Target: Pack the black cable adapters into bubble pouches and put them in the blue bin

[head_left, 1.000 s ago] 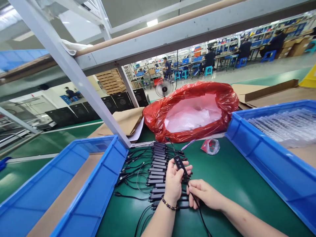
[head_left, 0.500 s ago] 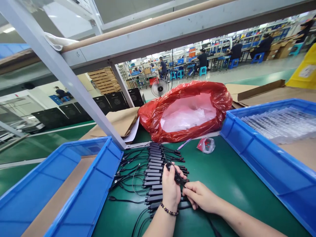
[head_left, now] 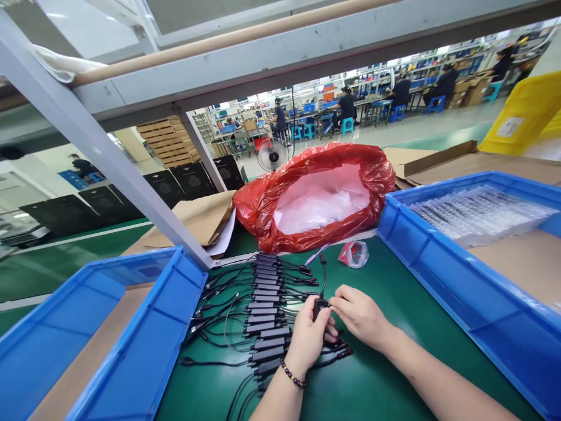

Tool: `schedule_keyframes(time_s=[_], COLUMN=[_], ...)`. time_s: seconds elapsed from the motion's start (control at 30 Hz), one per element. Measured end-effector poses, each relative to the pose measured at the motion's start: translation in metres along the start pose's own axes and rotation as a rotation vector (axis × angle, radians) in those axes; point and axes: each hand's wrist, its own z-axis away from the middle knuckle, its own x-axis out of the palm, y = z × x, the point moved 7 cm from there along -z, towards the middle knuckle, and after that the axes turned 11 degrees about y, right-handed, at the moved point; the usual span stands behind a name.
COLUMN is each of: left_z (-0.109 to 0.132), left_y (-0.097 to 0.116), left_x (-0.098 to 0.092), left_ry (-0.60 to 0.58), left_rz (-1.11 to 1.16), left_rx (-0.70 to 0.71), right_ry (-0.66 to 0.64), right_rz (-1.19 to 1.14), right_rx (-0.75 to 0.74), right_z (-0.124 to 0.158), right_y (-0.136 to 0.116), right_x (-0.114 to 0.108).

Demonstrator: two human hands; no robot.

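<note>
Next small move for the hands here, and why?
I'd probably turn the black box slightly within the left hand: that hand's grip covers most of it, while the right hand has its fingertips close by its upper end, where the cable comes out, so they could likely help guide it.

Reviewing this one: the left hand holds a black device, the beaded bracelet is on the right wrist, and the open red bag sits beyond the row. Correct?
Not quite: the head view shows the beaded bracelet on the wrist of the left hand, the one holding the black device. The rest stands.
</note>
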Motion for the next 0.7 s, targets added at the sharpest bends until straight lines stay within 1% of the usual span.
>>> schedule_keyframes(time_s=[0.1, 0.17, 0.2, 0.27, 0.33, 0.4, 0.47, 0.5, 0.57, 0.7], left_z=[-0.001, -0.003, -0.003, -0.003, -0.001, 0.002, 0.005, 0.006, 0.008, 0.009], left_y=[-0.003, -0.002, -0.002, -0.002, -0.003, -0.003, -0.002, -0.003, -0.003, -0.005], left_x=[0.001, -0.002, -0.002, -0.002, 0.001, 0.007, 0.012, 0.015, 0.019, 0.021], left_ry=[-0.027, -0.001, 0.015, 0.040, 0.046, 0.028, -0.016, -0.044, -0.087, -0.109], left_rz=[-0.066, -0.101, -0.117, -0.131, -0.106, -0.050, 0.030, 0.076, 0.162, 0.254], left_rx=[0.015, 0.051, 0.066, 0.074, 0.073, 0.067, 0.041, 0.021, -0.022, -0.077], right_ry=[0.074, 0.085, 0.070, 0.013, -0.035, -0.050, -0.033, -0.018, 0.022, 0.075], right_rz=[-0.039, -0.118, -0.188, -0.387, -0.647, -0.915, -1.111, -1.170, -1.236, -1.293], right_rx=[0.092, 0.201, 0.279, 0.475, 0.711, 0.941, 1.107, 1.154, 1.192, 1.146], right_z=[-0.001, -0.001, 0.000, 0.003, 0.009, 0.017, 0.022, 0.024, 0.025, 0.022], right_y=[0.003, 0.006, 0.008, 0.014, 0.018, 0.021, 0.022, 0.023, 0.024, 0.023], right_x=[-0.004, -0.004, -0.002, 0.006, 0.018, 0.029, 0.038, 0.040, 0.042, 0.042])
